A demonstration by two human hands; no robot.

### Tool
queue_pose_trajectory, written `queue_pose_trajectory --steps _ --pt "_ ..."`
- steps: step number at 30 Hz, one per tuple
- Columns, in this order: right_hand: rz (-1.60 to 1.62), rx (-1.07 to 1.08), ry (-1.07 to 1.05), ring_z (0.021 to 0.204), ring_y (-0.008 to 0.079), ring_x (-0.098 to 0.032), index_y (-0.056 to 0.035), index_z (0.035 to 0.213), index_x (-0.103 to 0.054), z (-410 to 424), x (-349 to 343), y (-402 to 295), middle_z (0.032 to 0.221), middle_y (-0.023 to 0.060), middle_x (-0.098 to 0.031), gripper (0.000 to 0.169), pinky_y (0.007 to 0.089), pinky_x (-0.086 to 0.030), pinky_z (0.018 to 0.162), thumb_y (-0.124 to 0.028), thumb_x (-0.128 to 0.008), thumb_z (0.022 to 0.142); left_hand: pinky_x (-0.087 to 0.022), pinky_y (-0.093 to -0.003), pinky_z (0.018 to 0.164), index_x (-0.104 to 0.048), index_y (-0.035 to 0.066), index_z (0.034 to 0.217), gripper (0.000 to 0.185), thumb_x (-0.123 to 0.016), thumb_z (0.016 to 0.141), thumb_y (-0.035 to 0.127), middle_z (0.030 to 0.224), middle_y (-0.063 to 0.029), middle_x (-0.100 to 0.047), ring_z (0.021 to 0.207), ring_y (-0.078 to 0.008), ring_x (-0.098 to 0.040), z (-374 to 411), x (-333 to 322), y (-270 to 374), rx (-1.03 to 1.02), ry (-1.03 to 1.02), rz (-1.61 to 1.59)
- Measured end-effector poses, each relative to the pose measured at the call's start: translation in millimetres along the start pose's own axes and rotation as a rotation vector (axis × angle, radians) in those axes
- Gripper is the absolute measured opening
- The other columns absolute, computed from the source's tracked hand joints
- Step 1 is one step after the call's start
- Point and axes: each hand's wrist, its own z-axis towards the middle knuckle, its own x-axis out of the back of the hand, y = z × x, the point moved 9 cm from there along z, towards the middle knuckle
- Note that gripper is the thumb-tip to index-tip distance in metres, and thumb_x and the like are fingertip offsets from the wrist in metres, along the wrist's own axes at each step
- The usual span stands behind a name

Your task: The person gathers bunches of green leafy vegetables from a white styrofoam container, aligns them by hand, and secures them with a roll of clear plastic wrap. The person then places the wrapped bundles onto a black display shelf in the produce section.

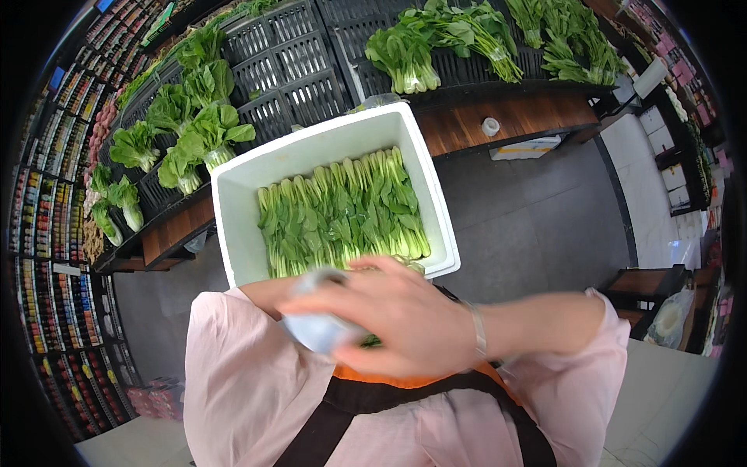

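Note:
My right hand (402,315), blurred by motion, is wrapped around a pale bluish-white object (321,331) that looks like a roll. A white polystyrene box (435,192) stands in front of me, tilted in view. Inside it, leafy greens with pale stalks, like bok choy (344,213), lie packed in rows. My left forearm comes in from the left, but my left hand is hidden behind the right one. A bit of green leaf (371,341) shows under my right palm; whether my left hand holds it is hidden.
Black slatted crates (286,64) hold bundled leafy greens (402,55) behind the box, with lettuce-like heads (213,131) on the left. A small white roll (490,126) sits on the wooden ledge (525,114). Shelves of packaged goods (52,233) rise at left.

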Motion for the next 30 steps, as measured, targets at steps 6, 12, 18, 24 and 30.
queue_pose_trajectory --steps 6,12,18,24,30 --pt "0.016 -0.379 0.009 0.091 0.0219 -0.061 -0.0143 0.138 -0.038 -95 13 12 0.088 0.0045 -0.066 0.073 0.0409 -0.035 0.099 -0.025 -0.070 0.074 -0.038 -0.0424 0.104 -0.037 0.006 0.138 0.082 -0.071 0.074 0.045 0.136 -0.0142 -0.046 0.123 -0.0285 -0.047 11 -4 -32 -0.013 -0.205 -0.556" --pt "0.351 -0.767 0.163 0.081 0.0237 -0.065 -0.0059 0.139 -0.030 -174 4 53 0.079 0.0103 -0.067 0.085 0.0334 -0.045 0.084 -0.028 -0.075 0.071 -0.038 -0.0461 0.105 -0.037 0.011 0.140 0.074 -0.064 0.080 0.045 0.137 -0.0147 -0.044 0.123 -0.0300 -0.047 20 8 -36 -0.084 -0.210 -0.717" --pt "0.131 -0.889 -0.012 0.078 0.0313 -0.065 0.0043 0.136 -0.027 -191 -13 103 0.083 0.0185 -0.067 0.090 0.0353 -0.049 0.074 -0.028 -0.073 0.066 -0.037 -0.0449 0.106 -0.037 0.010 0.140 0.064 -0.052 0.086 0.043 0.138 -0.0146 -0.044 0.124 -0.0291 -0.047 20 30 -43 -0.232 -0.170 -0.769" --pt "-0.007 -0.875 -0.202 0.092 0.0360 -0.063 0.0024 0.135 -0.026 -167 -47 179 0.098 0.0233 -0.064 0.091 0.0391 -0.049 0.083 -0.030 -0.071 0.063 -0.038 -0.0423 0.105 -0.037 0.007 0.139 0.067 -0.056 0.085 0.043 0.136 -0.0152 -0.046 0.121 -0.0278 -0.049 0 26 -33 -0.304 -0.127 -0.758" --pt "0.213 -0.662 -0.176 0.110 0.0298 -0.056 -0.0081 0.141 -0.017 -121 -68 254 0.119 0.0182 -0.057 0.090 0.0374 -0.043 0.097 -0.022 -0.073 0.073 -0.040 -0.0390 0.103 -0.037 0.004 0.138 0.075 -0.063 0.081 0.043 0.134 -0.0152 -0.047 0.120 -0.0259 -0.050 -10 27 -29 -0.263 -0.143 -0.399"
